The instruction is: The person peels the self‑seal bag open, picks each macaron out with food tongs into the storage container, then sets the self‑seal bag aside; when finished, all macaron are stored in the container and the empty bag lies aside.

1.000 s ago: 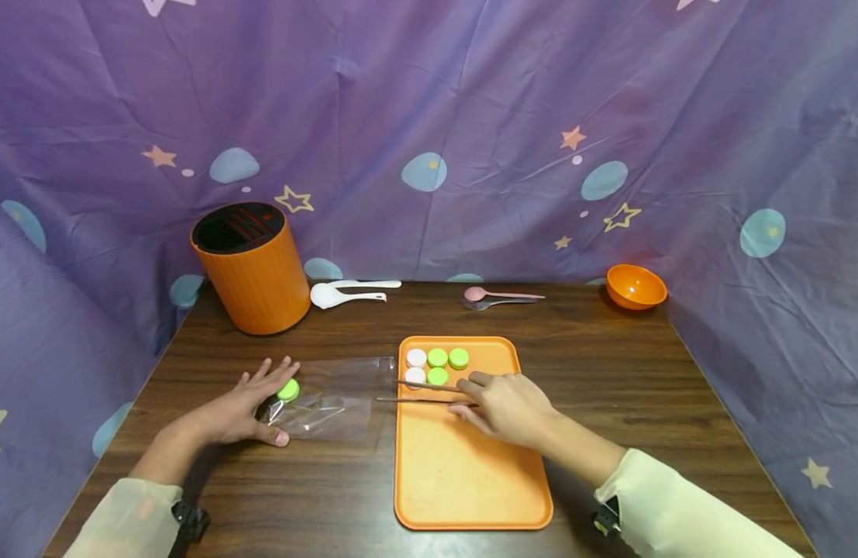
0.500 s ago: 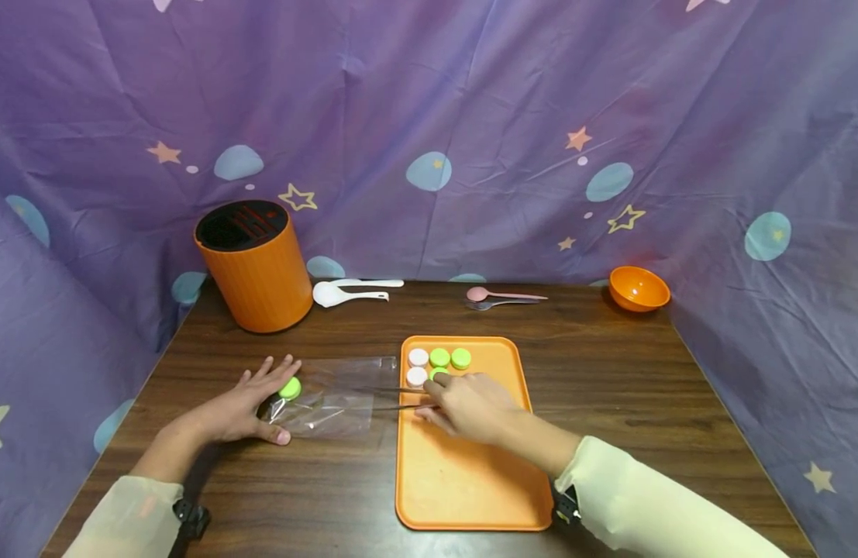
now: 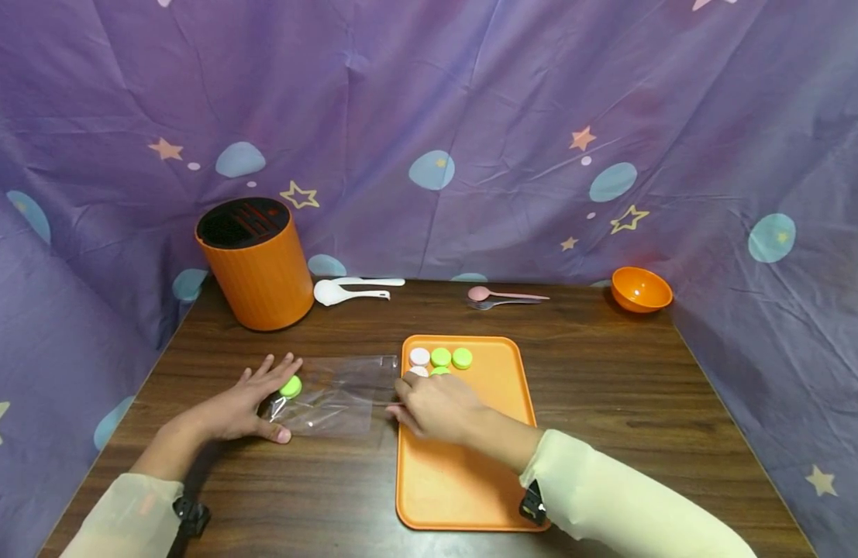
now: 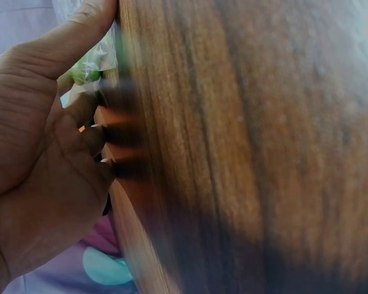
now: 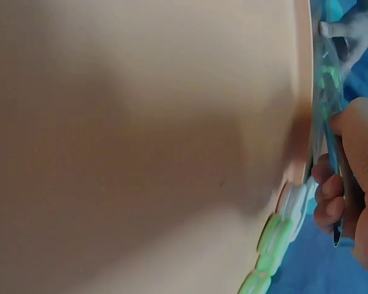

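A clear plastic bag (image 3: pixel 338 399) lies flat left of the orange tray, with a green macaron (image 3: pixel 291 387) at its left end. My left hand (image 3: pixel 243 407) rests on that end with spread fingers, its thumb and fingertips on either side of the macaron. Over the tray's left edge, my right hand (image 3: pixel 432 407) grips metal tongs (image 5: pixel 342 184), which point left toward the bag. Whether anything sits between their tips is not clear. Behind the right hand, white macarons (image 3: pixel 419 356) and green macarons (image 3: pixel 462 358) stand in rows on the tray (image 3: pixel 463 496).
An orange knife block (image 3: pixel 261 279) stands at the back left, beside white spoons (image 3: pixel 331 293). A pink spoon (image 3: pixel 480 294) and a fork (image 3: pixel 501 303) lie at the back edge. An orange bowl (image 3: pixel 640 290) sits at the far right corner. Purple cloth hangs behind.
My right hand has moved left across the tray with the tongs, to the tray's left edge beside the bag. My left hand stays on the bag.
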Demonstrator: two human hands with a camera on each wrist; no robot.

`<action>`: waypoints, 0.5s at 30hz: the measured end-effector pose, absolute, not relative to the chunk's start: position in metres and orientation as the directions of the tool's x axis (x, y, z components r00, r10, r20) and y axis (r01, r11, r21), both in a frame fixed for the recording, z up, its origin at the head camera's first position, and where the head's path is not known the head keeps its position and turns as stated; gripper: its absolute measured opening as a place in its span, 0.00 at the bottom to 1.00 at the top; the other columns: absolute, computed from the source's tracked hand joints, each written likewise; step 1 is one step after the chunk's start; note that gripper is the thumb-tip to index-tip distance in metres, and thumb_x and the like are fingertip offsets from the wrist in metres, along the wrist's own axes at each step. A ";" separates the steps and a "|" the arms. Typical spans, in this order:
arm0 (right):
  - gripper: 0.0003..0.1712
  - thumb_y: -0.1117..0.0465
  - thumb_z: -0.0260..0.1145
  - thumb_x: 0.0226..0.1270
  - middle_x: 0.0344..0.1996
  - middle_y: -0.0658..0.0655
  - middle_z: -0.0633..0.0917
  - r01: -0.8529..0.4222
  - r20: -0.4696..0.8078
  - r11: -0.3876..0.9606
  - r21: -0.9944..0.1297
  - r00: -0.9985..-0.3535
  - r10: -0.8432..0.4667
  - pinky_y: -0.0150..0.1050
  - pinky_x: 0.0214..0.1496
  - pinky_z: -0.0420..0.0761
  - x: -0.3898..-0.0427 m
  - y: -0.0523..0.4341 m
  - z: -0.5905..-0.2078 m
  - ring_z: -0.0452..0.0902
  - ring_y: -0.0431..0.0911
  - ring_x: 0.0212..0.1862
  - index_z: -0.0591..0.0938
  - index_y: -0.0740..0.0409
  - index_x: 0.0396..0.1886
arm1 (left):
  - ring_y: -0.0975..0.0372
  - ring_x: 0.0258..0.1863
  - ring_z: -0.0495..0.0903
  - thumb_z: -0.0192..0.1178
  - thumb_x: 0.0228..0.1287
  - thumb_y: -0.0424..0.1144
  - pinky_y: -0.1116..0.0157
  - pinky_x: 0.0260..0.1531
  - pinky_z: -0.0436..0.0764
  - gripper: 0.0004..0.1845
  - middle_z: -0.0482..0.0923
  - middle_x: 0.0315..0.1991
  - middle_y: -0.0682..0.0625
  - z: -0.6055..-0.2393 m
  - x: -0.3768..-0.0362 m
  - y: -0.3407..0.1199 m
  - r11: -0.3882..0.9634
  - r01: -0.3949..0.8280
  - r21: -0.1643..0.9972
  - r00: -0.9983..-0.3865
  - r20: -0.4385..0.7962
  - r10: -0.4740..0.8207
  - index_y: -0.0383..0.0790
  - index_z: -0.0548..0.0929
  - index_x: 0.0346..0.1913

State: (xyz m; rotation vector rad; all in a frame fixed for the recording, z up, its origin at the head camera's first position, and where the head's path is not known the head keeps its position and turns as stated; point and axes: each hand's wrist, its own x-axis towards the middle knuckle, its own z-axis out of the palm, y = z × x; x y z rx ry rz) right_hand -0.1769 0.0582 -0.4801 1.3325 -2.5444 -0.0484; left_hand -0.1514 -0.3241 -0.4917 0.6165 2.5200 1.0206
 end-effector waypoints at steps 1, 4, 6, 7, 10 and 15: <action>0.20 0.42 0.65 0.84 0.32 0.48 0.84 -0.803 0.220 0.576 0.152 -0.540 -0.812 0.40 0.21 0.82 -0.177 0.055 -0.480 0.80 0.41 0.24 0.82 0.51 0.35 | 0.23 0.85 0.27 0.82 0.57 0.55 0.20 0.77 0.25 0.67 0.36 0.89 0.27 -0.491 -0.151 -0.324 0.643 0.256 0.721 -0.843 -0.159 0.514 0.44 0.51 0.91; 0.20 0.42 0.64 0.85 0.33 0.48 0.85 -0.803 0.208 0.579 0.141 -0.548 -0.810 0.40 0.22 0.83 -0.177 0.047 -0.482 0.82 0.42 0.25 0.82 0.51 0.37 | 0.23 0.86 0.27 0.82 0.57 0.55 0.20 0.77 0.25 0.67 0.35 0.90 0.28 -0.490 -0.151 -0.324 0.645 0.250 0.722 -0.842 -0.166 0.513 0.45 0.51 0.92; 0.20 0.42 0.64 0.85 0.34 0.48 0.86 -0.803 0.205 0.581 0.137 -0.551 -0.809 0.40 0.22 0.83 -0.177 0.042 -0.482 0.84 0.42 0.26 0.83 0.51 0.38 | 0.23 0.86 0.28 0.82 0.57 0.57 0.20 0.77 0.26 0.68 0.36 0.90 0.28 -0.490 -0.151 -0.324 0.651 0.253 0.716 -0.845 -0.164 0.509 0.46 0.50 0.92; 0.20 0.42 0.63 0.85 0.33 0.48 0.85 -0.802 0.205 0.582 0.139 -0.552 -0.809 0.39 0.22 0.83 -0.177 0.039 -0.483 0.84 0.42 0.26 0.83 0.51 0.38 | 0.23 0.86 0.28 0.82 0.56 0.57 0.20 0.78 0.27 0.68 0.37 0.90 0.28 -0.491 -0.151 -0.324 0.655 0.255 0.712 -0.848 -0.161 0.506 0.47 0.49 0.92; 0.20 0.41 0.63 0.85 0.34 0.48 0.86 -0.800 0.210 0.582 0.148 -0.549 -0.809 0.38 0.23 0.84 -0.178 0.034 -0.484 0.85 0.42 0.27 0.84 0.51 0.39 | 0.23 0.85 0.30 0.83 0.54 0.59 0.19 0.78 0.31 0.72 0.39 0.90 0.27 -0.493 -0.150 -0.324 0.668 0.255 0.699 -0.856 -0.158 0.492 0.49 0.46 0.92; 0.19 0.42 0.64 0.85 0.34 0.48 0.86 -0.802 0.198 0.581 0.139 -0.553 -0.810 0.36 0.22 0.83 -0.178 0.027 -0.484 0.83 0.40 0.26 0.84 0.51 0.39 | 0.17 0.83 0.30 0.84 0.53 0.59 0.17 0.76 0.38 0.76 0.33 0.87 0.20 -0.483 -0.148 -0.320 0.738 0.148 0.658 -0.870 -0.268 0.413 0.44 0.40 0.92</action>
